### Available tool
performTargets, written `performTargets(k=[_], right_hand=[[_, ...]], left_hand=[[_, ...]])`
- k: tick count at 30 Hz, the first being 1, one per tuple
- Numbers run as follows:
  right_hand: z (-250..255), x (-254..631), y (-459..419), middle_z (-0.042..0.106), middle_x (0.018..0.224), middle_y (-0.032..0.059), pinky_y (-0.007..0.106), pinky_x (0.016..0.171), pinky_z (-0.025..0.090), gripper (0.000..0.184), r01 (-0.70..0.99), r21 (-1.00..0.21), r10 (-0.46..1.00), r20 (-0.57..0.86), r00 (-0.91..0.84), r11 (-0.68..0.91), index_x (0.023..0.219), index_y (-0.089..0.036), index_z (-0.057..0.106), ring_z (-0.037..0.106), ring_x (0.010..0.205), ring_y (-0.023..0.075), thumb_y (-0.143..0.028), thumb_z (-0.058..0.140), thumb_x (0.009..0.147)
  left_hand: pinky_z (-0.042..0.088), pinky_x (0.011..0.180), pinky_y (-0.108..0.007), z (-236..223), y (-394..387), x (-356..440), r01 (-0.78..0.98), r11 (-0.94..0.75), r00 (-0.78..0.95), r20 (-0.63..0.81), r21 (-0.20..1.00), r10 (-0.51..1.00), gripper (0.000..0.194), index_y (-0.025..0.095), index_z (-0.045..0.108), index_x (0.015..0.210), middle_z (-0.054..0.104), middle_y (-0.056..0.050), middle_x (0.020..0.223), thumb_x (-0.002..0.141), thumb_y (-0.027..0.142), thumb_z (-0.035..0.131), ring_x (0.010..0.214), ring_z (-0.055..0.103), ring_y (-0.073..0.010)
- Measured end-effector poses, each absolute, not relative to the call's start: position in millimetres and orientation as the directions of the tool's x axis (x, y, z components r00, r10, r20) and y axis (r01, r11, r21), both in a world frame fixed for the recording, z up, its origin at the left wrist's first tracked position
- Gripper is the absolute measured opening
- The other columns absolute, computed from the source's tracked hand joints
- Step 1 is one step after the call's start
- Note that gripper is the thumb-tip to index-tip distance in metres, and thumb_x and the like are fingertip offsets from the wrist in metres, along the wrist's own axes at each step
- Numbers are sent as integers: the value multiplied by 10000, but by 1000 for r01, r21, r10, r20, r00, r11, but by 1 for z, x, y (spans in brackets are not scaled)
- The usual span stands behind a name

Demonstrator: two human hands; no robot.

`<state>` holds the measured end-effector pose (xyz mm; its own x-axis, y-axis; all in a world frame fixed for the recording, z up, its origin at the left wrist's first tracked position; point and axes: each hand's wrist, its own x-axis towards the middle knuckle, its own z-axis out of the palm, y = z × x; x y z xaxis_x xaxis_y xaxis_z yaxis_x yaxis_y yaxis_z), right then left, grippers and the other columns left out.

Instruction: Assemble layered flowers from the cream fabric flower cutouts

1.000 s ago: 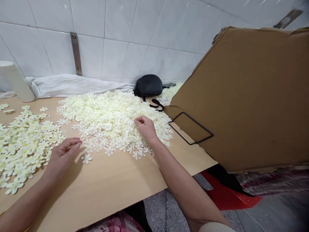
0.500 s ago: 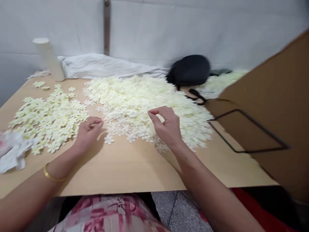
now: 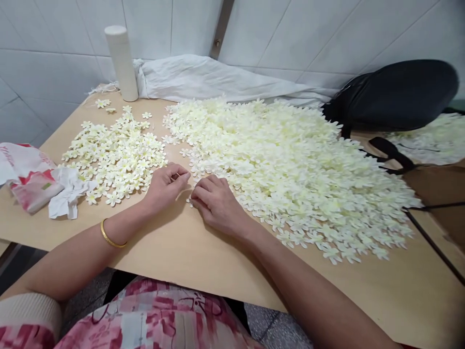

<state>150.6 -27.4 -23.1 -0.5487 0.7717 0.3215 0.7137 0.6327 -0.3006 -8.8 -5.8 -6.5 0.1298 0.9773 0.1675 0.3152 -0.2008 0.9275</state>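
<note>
My left hand (image 3: 169,186) is closed in a pinch above the table, between two heaps of small cream-white artificial flowers. Whatever its fingertips hold is too small to make out. Close beside it, my right hand (image 3: 218,201) has its fingers curled down near the table top. White petals of one flower (image 3: 190,202) show at its fingertips; the rest is hidden by the fingers. Left of my hands lies the smaller flower heap (image 3: 119,152). The larger flower heap (image 3: 290,155) spreads behind and to the right of my right hand.
A white bottle (image 3: 122,68) and a crumpled white cloth (image 3: 203,75) are along the tiled wall. Crumpled paper (image 3: 69,191) and a red-and-white wrapper (image 3: 34,186) lie at left. At right are a black bag (image 3: 399,94) and a brown cardboard piece (image 3: 439,194).
My right hand has come away from the larger heap, leftward and down beside my left hand. The camera view has turned to the right and lower, so the table appears shifted.
</note>
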Motion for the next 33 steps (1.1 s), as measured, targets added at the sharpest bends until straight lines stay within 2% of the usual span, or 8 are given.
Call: performTargets(k=[7,11,15,18,22,25,28,33], right_hand=[[-19,149,-28,613,836,65,338,753,328,182,663,-447,780,509,-364,600,798,-192,493,525,796,177,-185,344,903],[-20,148,-28,591,737,42,337,728,345,143,639,-476,781,512,-357,605,818,-189,502,518,706,171,-183,373,879],[-21,148,-32,619,886,78,343,745,400,164,576,-586,805,539,-249,570,969,-191,521,545,821,201,-182,421,840],[-22,148,-33,620,931,81,337,732,438,225,538,-670,850,486,-202,511,1044,-195,513,553,842,203,-199,443,830],[-22,148,-31,625,900,69,344,744,430,205,524,-694,866,444,-230,495,1001,-187,545,554,822,192,-174,442,824],[-21,148,-30,600,782,35,334,725,403,143,526,-695,871,425,-248,489,853,-194,573,541,767,175,-153,440,819],[-21,148,-29,553,708,12,318,707,372,144,530,-679,857,457,-236,508,730,-191,534,519,726,157,-136,431,814],[-20,148,-30,544,694,4,315,719,344,168,547,-651,841,495,-219,526,701,-194,500,502,710,149,-171,405,838]], left_hand=[[341,546,-252,0,-14,-6,191,-51,247,2,980,969,263,165,603,577,517,-4,528,775,334,561,526,449,-112],[338,537,-237,2,-16,-6,43,70,293,-80,997,953,244,154,639,658,538,-12,554,753,377,609,526,454,-105],[332,526,-230,3,-16,-6,-7,131,320,-122,991,940,191,158,654,719,542,-3,556,699,347,678,505,441,-96],[335,539,-231,3,-15,-5,-38,168,349,-144,985,926,176,159,642,711,522,5,550,700,329,682,506,432,-90],[337,554,-239,0,-18,-5,-2,127,344,-118,992,932,164,164,622,689,525,-2,572,731,318,657,549,443,-104],[354,579,-243,-4,-23,-4,-42,83,334,-64,996,941,154,176,615,707,549,-8,626,743,322,647,594,452,-108],[366,577,-234,-7,-26,-1,-83,107,305,-77,991,949,161,184,598,724,551,-1,645,733,333,658,608,465,-106],[379,565,-229,-3,-23,1,-58,96,278,-76,994,958,189,193,596,813,554,12,648,730,352,656,568,471,-92]])
